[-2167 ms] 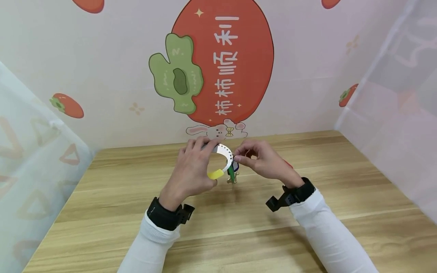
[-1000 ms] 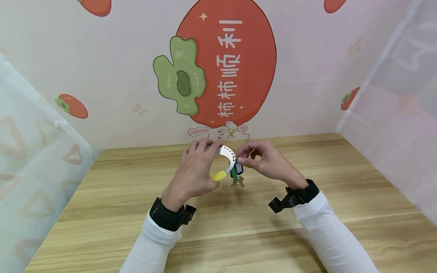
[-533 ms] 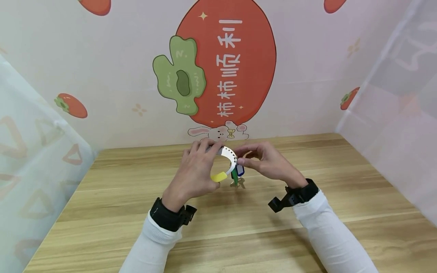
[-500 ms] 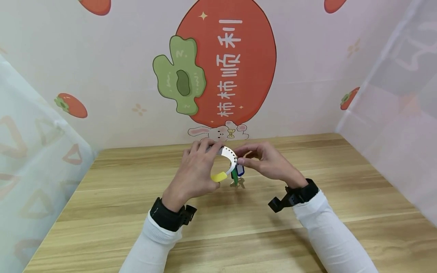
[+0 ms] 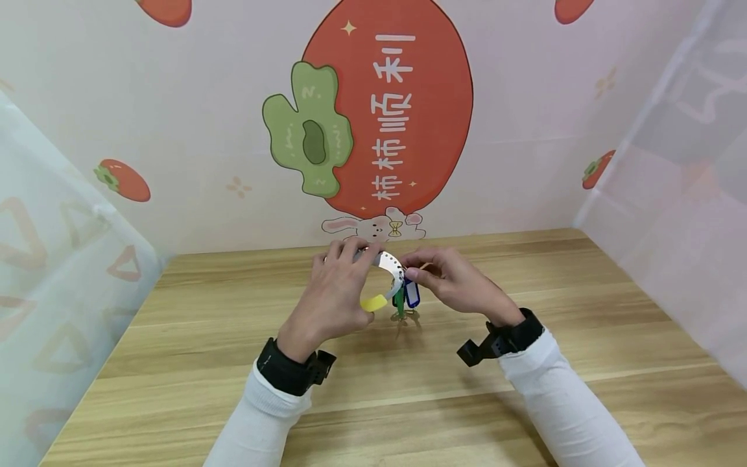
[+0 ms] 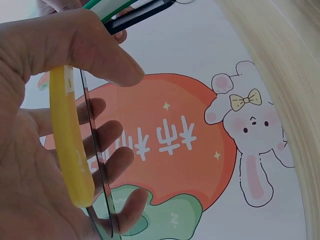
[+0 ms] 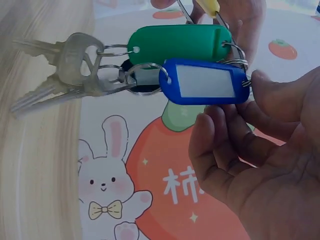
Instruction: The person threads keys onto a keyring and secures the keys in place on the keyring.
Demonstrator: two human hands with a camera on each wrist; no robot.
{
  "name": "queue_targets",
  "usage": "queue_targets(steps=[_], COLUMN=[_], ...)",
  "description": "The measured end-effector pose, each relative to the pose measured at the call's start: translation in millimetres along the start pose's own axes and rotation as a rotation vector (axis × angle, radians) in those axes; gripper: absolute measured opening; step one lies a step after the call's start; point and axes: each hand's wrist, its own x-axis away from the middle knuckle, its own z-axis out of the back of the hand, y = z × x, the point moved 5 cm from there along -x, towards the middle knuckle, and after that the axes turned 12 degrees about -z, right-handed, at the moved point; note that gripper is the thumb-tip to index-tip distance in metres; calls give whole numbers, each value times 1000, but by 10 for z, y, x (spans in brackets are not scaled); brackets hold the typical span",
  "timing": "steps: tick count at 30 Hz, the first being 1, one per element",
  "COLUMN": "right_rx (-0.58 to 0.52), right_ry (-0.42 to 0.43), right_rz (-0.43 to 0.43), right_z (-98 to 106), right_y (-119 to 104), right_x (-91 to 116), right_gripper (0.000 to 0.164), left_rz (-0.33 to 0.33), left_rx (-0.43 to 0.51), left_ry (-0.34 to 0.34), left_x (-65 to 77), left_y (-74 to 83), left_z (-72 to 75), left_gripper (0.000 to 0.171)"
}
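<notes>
My left hand grips a flat ring-shaped metal band with a row of small holes and a yellow section. The fingers bend over its top and the thumb sits low by the yellow part. On the band's right side, key tags hang with their keys. They are a green tag, a blue tag with a white label, and a dark one mostly hidden behind. My right hand pinches the small metal ring at the blue tag's end, against the band. The exact contact is partly covered by the fingertips.
Below the hands spreads a wood-grain table. A printed backdrop with a big persimmon and a rabbit stands along its far edge, and light side curtains close in left and right.
The right hand's fingers have shifted slightly at the band's edge. The blue tag has swung a little apart from the green one. The left hand keeps its hold, nearly still in the last second.
</notes>
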Motion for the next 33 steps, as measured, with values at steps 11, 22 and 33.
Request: queue_targets(steps=[11, 22, 33], right_rx=[-18, -153, -214], right_ry=[-35, -83, -77], right_rz=[-44, -107, -143], right_z=[-7, 2, 30], right_y=[24, 74, 111], right_x=[1, -15, -2], right_gripper=[29, 29, 31], left_rz=[1, 16, 31], left_rx=[-4, -8, 9], left_ry=[-3, -14, 1], left_x=[3, 3, 5], left_y=[-5, -17, -20], left_z=[-18, -17, -1], left_gripper=[90, 92, 94])
